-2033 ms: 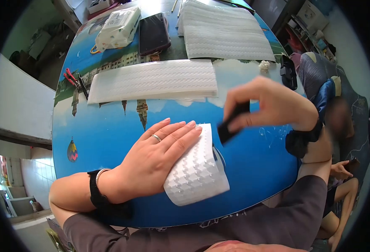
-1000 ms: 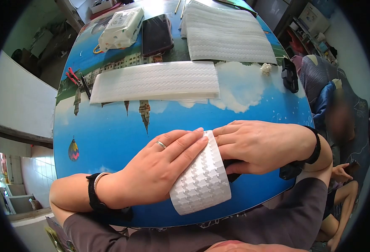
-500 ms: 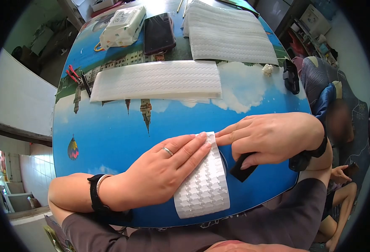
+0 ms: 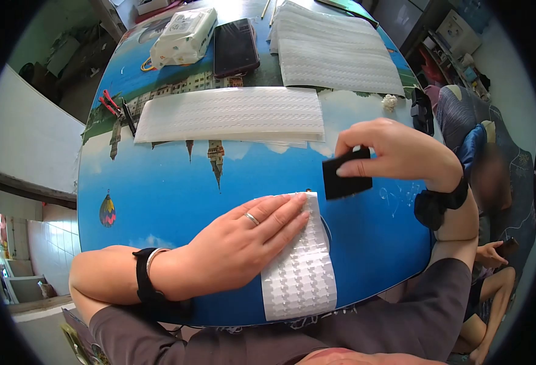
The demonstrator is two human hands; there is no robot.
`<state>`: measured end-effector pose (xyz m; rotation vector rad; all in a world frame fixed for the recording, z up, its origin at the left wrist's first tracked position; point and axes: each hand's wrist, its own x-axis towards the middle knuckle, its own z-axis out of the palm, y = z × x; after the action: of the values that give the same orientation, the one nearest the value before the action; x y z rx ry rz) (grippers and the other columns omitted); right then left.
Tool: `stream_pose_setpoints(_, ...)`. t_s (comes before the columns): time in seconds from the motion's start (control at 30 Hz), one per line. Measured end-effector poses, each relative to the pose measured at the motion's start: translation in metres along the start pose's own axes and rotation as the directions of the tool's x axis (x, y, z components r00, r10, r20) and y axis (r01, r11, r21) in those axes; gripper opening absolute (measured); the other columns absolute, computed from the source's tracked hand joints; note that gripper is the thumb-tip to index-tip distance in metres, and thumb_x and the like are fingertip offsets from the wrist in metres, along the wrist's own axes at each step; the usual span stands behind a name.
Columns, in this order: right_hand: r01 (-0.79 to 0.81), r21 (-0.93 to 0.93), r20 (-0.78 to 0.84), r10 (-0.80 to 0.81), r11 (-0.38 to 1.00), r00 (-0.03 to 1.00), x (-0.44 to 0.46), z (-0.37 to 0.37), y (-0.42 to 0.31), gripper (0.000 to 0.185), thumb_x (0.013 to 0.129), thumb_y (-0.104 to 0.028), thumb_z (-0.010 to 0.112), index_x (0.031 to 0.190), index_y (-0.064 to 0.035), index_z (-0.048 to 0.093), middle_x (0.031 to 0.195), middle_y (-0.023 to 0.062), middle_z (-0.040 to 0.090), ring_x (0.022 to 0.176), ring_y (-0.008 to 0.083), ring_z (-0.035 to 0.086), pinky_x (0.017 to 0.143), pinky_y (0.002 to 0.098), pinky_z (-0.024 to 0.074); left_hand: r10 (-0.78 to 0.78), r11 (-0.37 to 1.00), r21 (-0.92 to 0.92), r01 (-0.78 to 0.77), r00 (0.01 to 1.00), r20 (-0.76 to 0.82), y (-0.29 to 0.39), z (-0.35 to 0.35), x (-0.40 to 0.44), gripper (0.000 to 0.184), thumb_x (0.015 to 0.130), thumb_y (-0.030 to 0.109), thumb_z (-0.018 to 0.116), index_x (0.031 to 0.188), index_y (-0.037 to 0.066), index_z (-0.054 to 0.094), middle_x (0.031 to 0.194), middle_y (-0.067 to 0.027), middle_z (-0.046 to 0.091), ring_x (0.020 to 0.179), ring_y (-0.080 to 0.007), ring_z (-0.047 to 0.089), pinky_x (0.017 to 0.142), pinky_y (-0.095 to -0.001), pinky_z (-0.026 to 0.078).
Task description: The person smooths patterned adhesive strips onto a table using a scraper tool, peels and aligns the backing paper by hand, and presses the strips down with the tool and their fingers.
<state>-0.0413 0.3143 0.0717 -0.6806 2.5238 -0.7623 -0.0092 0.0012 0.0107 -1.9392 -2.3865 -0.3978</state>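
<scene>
My left hand (image 4: pixel 243 243) lies flat, fingers stretched out, on a white strip with a grey houndstooth pattern (image 4: pixel 301 277) near the table's front edge. The strip's lower end reaches the edge, and a dark curved line shows along its right side. My right hand (image 4: pixel 383 152) is raised to the right of the strip's upper end, pinching a flat black piece (image 4: pixel 347 176) between thumb and fingers. The black piece is apart from the strip. Beyond my hands lies a long white embossed sheet (image 4: pixel 231 115).
At the back are a wipes pack (image 4: pixel 184 36), a phone (image 4: pixel 235 48) and a stack of white sheets (image 4: pixel 338 55). Red-handled tool (image 4: pixel 108 102) and black pen (image 4: pixel 128 117) lie left. A black object (image 4: pixel 422 111) sits right. A person (image 4: pixel 493 255) is beyond the table's right side.
My right hand has lifted up and away from the strip with the black piece. My left hand and the strip have shifted slightly right in view.
</scene>
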Motion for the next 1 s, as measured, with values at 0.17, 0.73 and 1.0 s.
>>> stream_pose_setpoints(0.17, 0.074, -0.296, -0.582, -0.241, 0.952, 0.777, 0.013, 0.024, 0.010, 0.025, 0.094, -0.027, 0.079, 0.107, -0.0060, 0.076, 0.102, 0.0116, 0.072, 0.090, 0.0278, 0.068, 0.080, 0.0386, 0.0552, -0.119, 0.973, -0.213, 0.088, 0.983, -0.140, -0.019, 0.001, -0.002, 0.057, 0.082, 0.007, 0.076, 0.138, 0.013, 0.067, 0.150, -0.0112, 0.058, 0.127, -0.0309, 0.059, 0.108, -0.0425, 0.050)
stream_pose_setpoints(0.73, 0.227, 0.691, -0.258, -0.059, 0.686, 0.964, 0.016, 0.075, -0.004, 0.028, 0.101, -0.019, 0.077, 0.120, -0.0005, 0.072, 0.090, 0.0000, 0.070, 0.081, 0.0057, 0.061, 0.072, 0.0217, 0.0503, -0.587, 0.514, -0.852, 0.104, 0.767, -0.261, -0.023, -0.008, 0.003, 0.040, 0.103, 0.013, 0.064, 0.141, 0.002, 0.062, 0.147, -0.0173, 0.057, 0.129, -0.0260, 0.058, 0.111, -0.0395, 0.045)
stream_pose_setpoints(1.0, 0.259, 0.592, -0.327, -0.066, 0.763, 0.943, 0.019, 0.083, -0.004, 0.022, 0.101, -0.017, 0.076, 0.117, -0.0024, 0.075, 0.087, -0.0014, 0.068, 0.076, 0.0042, 0.057, 0.068, 0.0209, 0.0477, -0.612, 0.202, -0.931, 0.303, 0.781, 0.122, -0.030, -0.003, 0.005, 0.033, 0.106, 0.023, 0.069, 0.131, 0.001, 0.071, 0.108, -0.0027, 0.075, 0.097, -0.0071, 0.065, 0.088, -0.0245, 0.055)
